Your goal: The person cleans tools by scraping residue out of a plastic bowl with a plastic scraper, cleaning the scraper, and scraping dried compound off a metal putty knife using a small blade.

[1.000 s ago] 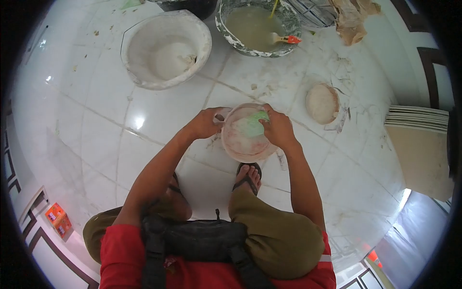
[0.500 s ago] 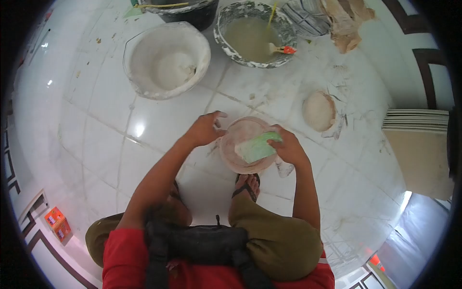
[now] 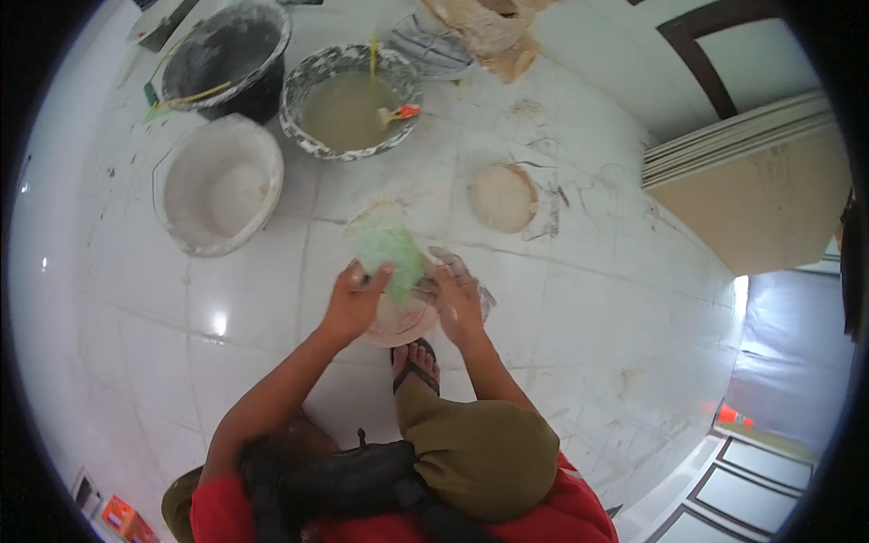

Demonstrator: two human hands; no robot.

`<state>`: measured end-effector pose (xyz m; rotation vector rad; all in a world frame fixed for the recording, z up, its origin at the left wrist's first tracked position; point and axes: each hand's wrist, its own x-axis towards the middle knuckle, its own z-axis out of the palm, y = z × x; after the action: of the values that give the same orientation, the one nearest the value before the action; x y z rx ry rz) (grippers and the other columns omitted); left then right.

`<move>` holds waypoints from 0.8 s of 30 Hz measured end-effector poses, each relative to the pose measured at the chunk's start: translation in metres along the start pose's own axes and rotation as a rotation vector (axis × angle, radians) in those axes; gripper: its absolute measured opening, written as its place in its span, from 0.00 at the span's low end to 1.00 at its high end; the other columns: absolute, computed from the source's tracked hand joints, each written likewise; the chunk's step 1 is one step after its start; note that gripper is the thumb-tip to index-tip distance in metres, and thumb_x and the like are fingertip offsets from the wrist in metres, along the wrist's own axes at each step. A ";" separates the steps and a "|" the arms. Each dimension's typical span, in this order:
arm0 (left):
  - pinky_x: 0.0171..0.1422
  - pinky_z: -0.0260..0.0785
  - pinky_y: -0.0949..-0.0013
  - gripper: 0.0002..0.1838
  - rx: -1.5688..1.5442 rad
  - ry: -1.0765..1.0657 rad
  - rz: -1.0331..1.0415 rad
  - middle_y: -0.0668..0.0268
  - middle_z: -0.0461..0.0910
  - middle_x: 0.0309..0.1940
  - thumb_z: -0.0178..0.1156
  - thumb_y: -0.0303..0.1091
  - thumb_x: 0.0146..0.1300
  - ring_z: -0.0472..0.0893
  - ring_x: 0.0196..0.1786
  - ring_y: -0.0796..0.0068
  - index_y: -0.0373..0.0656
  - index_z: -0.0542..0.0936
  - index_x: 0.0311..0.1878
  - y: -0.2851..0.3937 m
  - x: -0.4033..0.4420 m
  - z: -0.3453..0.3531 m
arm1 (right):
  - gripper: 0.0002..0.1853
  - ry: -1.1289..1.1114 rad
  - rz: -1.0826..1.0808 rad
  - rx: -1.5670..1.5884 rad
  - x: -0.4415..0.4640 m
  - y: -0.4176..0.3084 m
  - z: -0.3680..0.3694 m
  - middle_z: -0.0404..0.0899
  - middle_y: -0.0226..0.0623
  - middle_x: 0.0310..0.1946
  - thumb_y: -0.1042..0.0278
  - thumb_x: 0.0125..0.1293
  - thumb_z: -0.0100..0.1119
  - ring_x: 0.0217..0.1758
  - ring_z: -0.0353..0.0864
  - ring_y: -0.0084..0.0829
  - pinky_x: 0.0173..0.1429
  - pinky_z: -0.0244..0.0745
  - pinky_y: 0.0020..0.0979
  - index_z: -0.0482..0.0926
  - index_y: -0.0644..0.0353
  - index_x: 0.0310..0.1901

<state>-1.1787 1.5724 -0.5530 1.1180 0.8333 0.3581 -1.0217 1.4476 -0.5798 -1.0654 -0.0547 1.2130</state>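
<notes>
As fingers (image 3: 383, 274) hold green sheet (image 3: 400, 256), box (image 3: 125, 519) illegible

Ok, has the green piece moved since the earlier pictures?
Yes: the green piece went forward, farther from the sandalled foot.

Indoor building site | crusted basin (image 3: 300, 132) | stacked boards (image 3: 751, 195) | smeared floor tiles (image 3: 588, 317)

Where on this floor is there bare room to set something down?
Two tile patches look open: below the white bucket, left of the left hand; and between the right hand and stacked boards. It's crowded up top around the black bucket and tub of cloudy liquid, and at the pink container between the hands.
</notes>
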 end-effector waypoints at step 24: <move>0.59 0.81 0.62 0.26 -0.126 0.315 -0.089 0.59 0.81 0.57 0.58 0.30 0.72 0.84 0.55 0.68 0.35 0.70 0.71 0.099 -0.079 -0.229 | 0.18 -0.396 -0.668 -1.696 0.020 -0.162 0.147 0.85 0.53 0.36 0.66 0.71 0.63 0.34 0.84 0.51 0.43 0.80 0.44 0.79 0.65 0.58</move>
<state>-1.3861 1.7119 -0.4751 0.9164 1.1183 0.5133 -0.9767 1.5630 -0.3989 -1.9105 -1.8456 0.5212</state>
